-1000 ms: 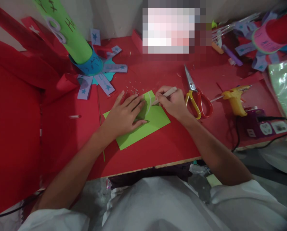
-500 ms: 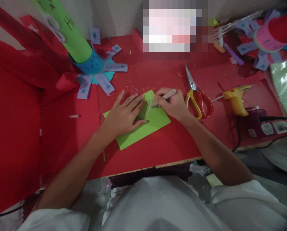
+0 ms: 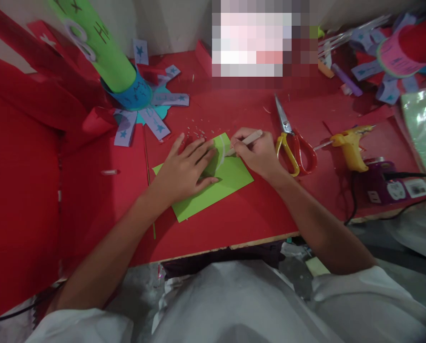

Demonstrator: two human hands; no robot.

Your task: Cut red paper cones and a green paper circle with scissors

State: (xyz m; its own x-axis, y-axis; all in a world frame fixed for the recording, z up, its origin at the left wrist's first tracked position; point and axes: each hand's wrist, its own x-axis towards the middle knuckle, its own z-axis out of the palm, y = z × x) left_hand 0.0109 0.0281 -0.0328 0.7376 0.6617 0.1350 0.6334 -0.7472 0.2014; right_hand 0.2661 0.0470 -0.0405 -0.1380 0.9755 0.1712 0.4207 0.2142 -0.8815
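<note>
A sheet of bright green paper (image 3: 230,177) lies at an angle on the red table. My left hand (image 3: 185,170) rests flat on its left part, fingers spread. In my right hand (image 3: 256,151) a whitish pen (image 3: 252,137) is gripped, its tip down on the paper near the upper right edge. Beside the tip a pale curved line (image 3: 222,151) runs over the paper, partly covered by my left fingers. Just right of my right hand lie scissors (image 3: 286,127) with one yellow and one red handle, blades pointing away.
A yellow glue gun (image 3: 352,146) lies at the right by a purple device (image 3: 388,178) with a black cord. A green paper tube (image 3: 115,66) stands in a blue base back left. A pink paper ring (image 3: 395,55) sits far right. Paper scraps (image 3: 197,129) lie beyond the sheet.
The pen tip has shifted very slightly up along the pale line, with my right hand. My left hand and the green paper stay in place.
</note>
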